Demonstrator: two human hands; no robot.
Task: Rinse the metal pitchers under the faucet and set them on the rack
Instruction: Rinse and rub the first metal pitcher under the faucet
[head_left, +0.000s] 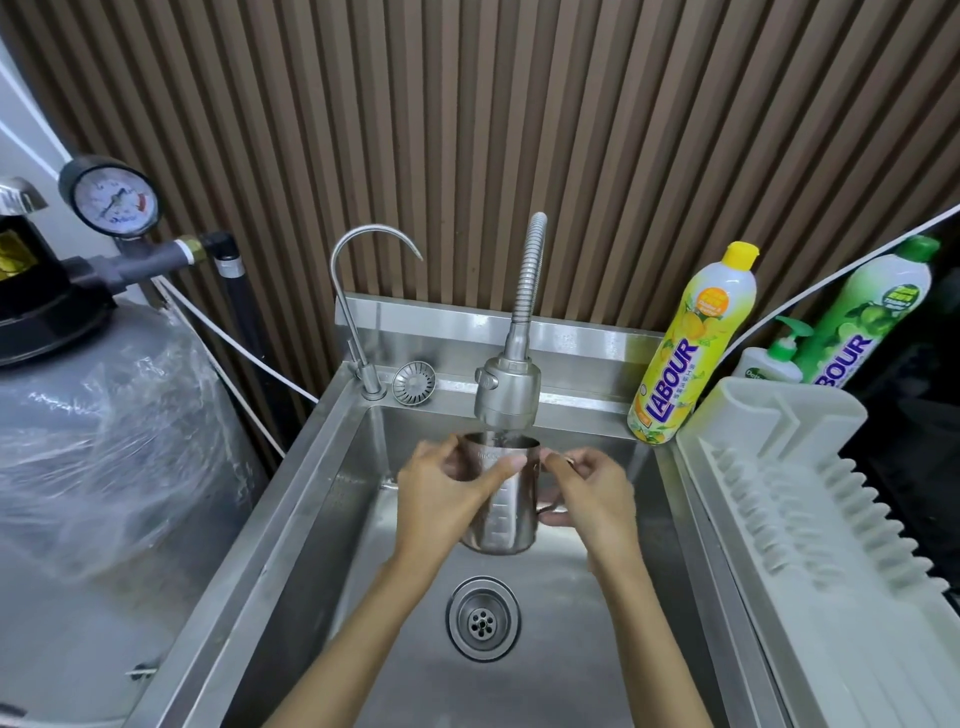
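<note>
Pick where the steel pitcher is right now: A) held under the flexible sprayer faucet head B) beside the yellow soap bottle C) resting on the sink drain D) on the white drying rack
A: the shiny steel measuring pitcher sits upright directly below the flexible sprayer faucet head, gripped by the left hand and right hand above the basin.

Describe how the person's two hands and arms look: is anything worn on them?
Both forearms are bare to the bottom edge of the picture, with no sleeves visible. The left hand and the right hand wear no gloves. No watch or bracelet shows on either wrist. The fingernails look short and unpainted.

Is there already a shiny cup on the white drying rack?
No, the rack is bare; both hands hold the only pitcher under the faucet.
</note>
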